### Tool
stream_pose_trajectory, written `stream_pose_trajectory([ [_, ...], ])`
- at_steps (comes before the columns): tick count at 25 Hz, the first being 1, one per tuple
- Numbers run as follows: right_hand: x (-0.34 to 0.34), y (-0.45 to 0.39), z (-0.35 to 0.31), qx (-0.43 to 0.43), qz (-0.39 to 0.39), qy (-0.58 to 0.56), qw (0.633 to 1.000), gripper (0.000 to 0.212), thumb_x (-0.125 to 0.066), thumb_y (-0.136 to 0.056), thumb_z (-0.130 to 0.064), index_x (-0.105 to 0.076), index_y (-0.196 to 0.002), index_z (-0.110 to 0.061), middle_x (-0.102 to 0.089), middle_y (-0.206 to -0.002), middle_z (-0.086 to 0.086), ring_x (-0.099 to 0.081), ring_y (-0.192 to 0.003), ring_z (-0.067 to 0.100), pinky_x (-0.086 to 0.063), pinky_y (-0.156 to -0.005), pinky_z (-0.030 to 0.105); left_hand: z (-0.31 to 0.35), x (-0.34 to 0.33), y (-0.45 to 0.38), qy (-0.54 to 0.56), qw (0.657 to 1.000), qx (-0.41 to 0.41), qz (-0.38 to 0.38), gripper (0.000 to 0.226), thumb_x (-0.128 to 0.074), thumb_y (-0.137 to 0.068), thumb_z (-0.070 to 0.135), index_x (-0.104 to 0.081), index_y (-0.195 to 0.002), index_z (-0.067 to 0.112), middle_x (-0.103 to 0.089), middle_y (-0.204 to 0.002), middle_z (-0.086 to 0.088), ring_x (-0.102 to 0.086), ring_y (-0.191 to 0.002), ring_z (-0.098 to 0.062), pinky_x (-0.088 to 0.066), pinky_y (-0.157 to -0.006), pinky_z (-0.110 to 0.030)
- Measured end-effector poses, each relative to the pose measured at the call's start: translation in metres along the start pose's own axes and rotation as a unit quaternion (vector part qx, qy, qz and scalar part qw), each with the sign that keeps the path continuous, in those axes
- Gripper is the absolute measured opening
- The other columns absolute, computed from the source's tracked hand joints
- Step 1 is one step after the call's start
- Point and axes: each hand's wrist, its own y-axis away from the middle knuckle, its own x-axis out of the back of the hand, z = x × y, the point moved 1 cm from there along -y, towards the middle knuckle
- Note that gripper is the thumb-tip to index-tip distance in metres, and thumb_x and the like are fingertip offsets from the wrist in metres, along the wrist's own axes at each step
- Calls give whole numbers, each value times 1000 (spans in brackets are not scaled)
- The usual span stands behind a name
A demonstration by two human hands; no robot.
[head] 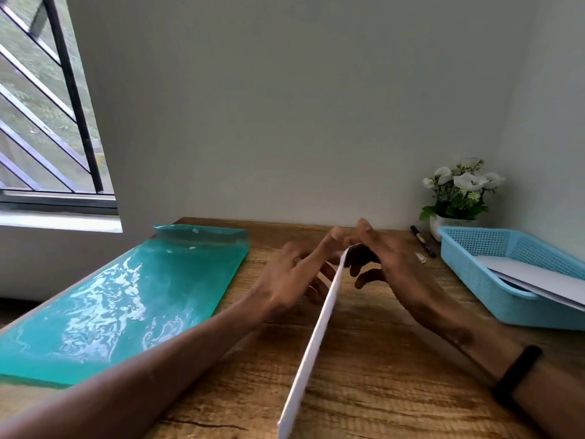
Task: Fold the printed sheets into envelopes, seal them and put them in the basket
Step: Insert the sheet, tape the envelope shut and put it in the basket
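Head view shows both my hands raised over the wooden table (364, 375), pinching the far end of a white folded sheet (319, 327) that runs edge-on between my forearms toward me. My left hand (285, 277) grips it between thumb and fingers; my right hand (380, 258) holds the same end from the other side, fingers curled round it. Just right of my right hand sits the blue basket (468, 258), with white paper (538, 277) lying in it. Beyond it stand a pen (422, 240) and a flower pot (456, 198). Left of my left arm lies a teal plastic folder (126, 299).
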Motion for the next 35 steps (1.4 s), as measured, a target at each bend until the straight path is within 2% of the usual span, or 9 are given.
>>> stream_pose_trajectory([
  [3, -8, 3, -3, 31, -35, 23, 999, 42, -42, -95, -68, -67, -120, -46, -73, -101, -5, -72, -88, 16, -66, -70, 40, -4, 0, -3, 138, 987, 82, -17, 55, -50, -99, 67, -82, -107, 23, -82, -96, -2, -80, -82, -17, -59, -61, -20],
  [6, -8, 6, 1, 22, -50, 120, 991, 58, -42, -92, -76, -47, -143, -49, -64, -127, -10, -68, -104, 7, -63, -82, 35, -9, 4, -7, 198, 972, 130, -11, 30, -55, -105, 41, -79, -107, 22, -81, -97, -2, -80, -85, -20, -61, -64, -24],
  [11, -19, 13, 7, -1, -130, 234, 964, 60, -35, -95, -77, -47, -145, -48, -52, -150, -15, -52, -128, 3, -46, -97, 27, -29, 14, -14, -184, 981, -3, 58, 22, -66, -98, 39, -80, -108, 25, -80, -95, 7, -73, -79, -4, -50, -62, -10],
  [15, -22, 12, 20, -60, -176, 354, 917, 75, -32, -87, -86, -37, -151, -47, -33, -165, -13, -37, -147, 15, -35, -113, 40, -30, 28, -13, -279, 950, -93, 100, 27, -68, -98, 32, -76, -117, 15, -79, -106, 0, -71, -89, -9, -56, -75, -19],
  [20, -11, -7, 24, 3, -201, 368, 908, 58, -43, -97, -69, -35, -150, -47, -44, -158, -13, -42, -132, -2, -33, -97, 15, -22, 5, -5, -271, 958, -25, -96, 53, -42, -107, 55, -44, -155, 33, -48, -159, 4, -45, -144, -15, -38, -116, -35],
  [22, -9, -12, 27, 5, -212, 356, 910, 50, -42, -101, -57, -41, -148, -41, -51, -154, -9, -48, -130, 3, -38, -98, 20, -21, -4, -3, -274, 952, 14, -136, 64, -31, -105, 64, -27, -162, 36, -31, -169, 4, -30, -154, -17, -23, -125, -40],
  [26, 11, -25, 31, 39, -61, 441, 895, 42, -57, -97, -44, -63, -133, -22, -64, -136, 3, -60, -123, 23, -46, -98, 31, -23, -1, -3, -367, 913, 41, -177, 82, -23, -95, 77, -19, -165, 33, -17, -174, 5, -15, -160, -16, -8, -130, -43],
  [30, 55, -27, 40, -65, 55, 528, 845, 55, -73, -81, -40, -58, -129, -17, -60, -125, 10, -57, -116, 28, -50, -96, 39, -25, 2, -7, -370, 916, 48, -150, 86, -22, -92, 80, -28, -163, 33, -22, -173, 6, -18, -159, -16, -11, -130, -47],
  [35, 59, -19, 49, -69, 84, 445, 889, 60, -79, -85, -25, -53, -139, -22, -65, -130, 4, -59, -120, 22, -49, -100, 36, -27, 6, -10, -290, 956, -28, -21, 72, -33, -92, 78, -52, -147, 37, -52, -155, 8, -52, -136, -13, -45, -111, -40],
])
